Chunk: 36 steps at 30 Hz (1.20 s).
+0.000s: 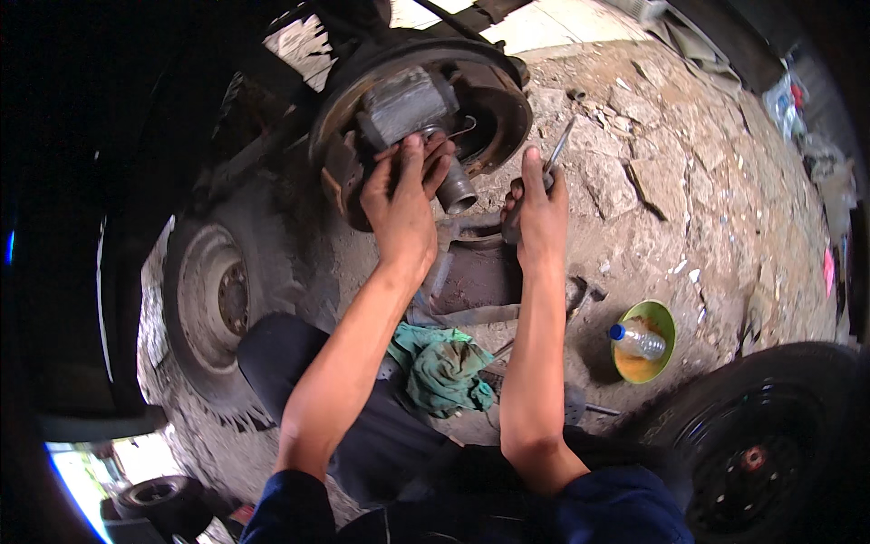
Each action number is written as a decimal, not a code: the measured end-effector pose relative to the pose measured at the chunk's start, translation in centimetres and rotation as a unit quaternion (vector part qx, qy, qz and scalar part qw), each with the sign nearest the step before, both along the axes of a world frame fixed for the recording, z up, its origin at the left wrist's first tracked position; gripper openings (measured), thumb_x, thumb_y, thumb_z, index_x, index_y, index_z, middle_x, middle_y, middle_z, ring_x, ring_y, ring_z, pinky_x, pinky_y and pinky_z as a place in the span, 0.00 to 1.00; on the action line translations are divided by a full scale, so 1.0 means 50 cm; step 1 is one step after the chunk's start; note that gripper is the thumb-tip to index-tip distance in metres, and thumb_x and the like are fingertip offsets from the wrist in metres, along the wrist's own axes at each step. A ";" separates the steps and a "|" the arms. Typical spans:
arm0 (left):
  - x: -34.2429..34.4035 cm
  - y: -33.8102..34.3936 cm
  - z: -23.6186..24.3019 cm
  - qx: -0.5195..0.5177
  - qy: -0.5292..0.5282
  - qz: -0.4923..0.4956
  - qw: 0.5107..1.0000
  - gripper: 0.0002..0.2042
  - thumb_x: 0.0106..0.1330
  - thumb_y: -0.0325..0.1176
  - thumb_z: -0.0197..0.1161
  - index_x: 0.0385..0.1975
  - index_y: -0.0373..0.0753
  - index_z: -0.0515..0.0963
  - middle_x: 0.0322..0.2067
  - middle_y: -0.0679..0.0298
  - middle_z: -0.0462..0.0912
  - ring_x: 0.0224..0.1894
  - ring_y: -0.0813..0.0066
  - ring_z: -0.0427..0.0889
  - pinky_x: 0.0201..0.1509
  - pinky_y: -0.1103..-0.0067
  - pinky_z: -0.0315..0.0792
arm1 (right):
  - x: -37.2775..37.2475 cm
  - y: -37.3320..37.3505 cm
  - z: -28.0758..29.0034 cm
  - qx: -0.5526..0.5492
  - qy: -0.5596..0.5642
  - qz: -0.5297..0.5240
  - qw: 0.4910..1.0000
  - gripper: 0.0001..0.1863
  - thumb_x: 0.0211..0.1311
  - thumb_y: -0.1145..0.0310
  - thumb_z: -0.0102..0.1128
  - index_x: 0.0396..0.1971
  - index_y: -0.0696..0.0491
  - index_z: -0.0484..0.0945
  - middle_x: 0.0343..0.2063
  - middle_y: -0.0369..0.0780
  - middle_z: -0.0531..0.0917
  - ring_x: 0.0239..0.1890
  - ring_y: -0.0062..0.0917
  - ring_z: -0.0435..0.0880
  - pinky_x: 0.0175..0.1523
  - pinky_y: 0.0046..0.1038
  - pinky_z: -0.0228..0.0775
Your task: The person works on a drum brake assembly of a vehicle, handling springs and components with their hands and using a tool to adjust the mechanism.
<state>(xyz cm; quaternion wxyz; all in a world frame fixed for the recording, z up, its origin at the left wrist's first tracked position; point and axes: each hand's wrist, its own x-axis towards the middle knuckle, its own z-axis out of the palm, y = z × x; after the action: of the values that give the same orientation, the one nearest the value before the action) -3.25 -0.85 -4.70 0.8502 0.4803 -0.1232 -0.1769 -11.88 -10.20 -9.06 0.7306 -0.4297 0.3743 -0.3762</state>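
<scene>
The brake assembly has a rusty backing plate, a grey metal block and a protruding metal spindle. My left hand is up against the assembly below the block, fingers bent around a small part that I cannot make out, beside a thin hooked spring or wire. Just right of the spindle, my right hand grips a screwdriver-like tool with a dark handle, its metal shaft pointing up.
Beneath lie a metal tray, green rag, scattered tools and a green bowl holding a plastic bottle. Wheels lie at left and lower right. Broken stone ground stretches right; dark vehicle bodywork borders the left.
</scene>
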 end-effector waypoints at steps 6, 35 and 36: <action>-0.011 0.015 0.008 0.022 0.010 -0.017 1.000 0.12 0.71 0.36 0.57 0.45 0.32 0.73 0.42 0.57 0.82 0.43 0.72 0.83 0.45 0.83 0.78 | -0.007 0.060 -0.022 -0.145 0.124 0.003 0.982 0.20 0.69 0.57 0.49 0.38 0.62 0.74 0.26 0.54 0.78 0.29 0.45 0.76 0.38 0.36 0.67; 0.049 0.054 0.018 0.098 0.011 -0.202 0.974 0.16 0.72 0.40 0.55 0.52 0.37 0.72 0.48 0.61 0.80 0.39 0.78 0.80 0.42 0.84 0.77 | 0.115 -0.016 -0.063 -0.491 0.170 -0.276 0.809 0.53 0.52 0.45 0.68 0.67 0.62 0.49 0.53 0.58 0.71 0.47 0.53 0.78 0.41 0.42 0.78; 0.048 0.055 0.030 0.102 0.034 -0.206 0.973 0.17 0.72 0.41 0.55 0.52 0.37 0.72 0.48 0.61 0.80 0.38 0.78 0.80 0.42 0.83 0.78 | 0.120 -0.019 -0.067 -0.481 0.165 -0.245 0.826 0.52 0.53 0.47 0.68 0.67 0.62 0.49 0.54 0.58 0.70 0.50 0.53 0.77 0.43 0.42 0.77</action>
<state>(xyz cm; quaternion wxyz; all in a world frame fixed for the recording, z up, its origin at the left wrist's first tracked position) -0.83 1.91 -3.20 0.7454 0.5228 -0.1719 -0.3762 -5.89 -11.16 -12.40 0.2426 -0.6765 0.3538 -0.5985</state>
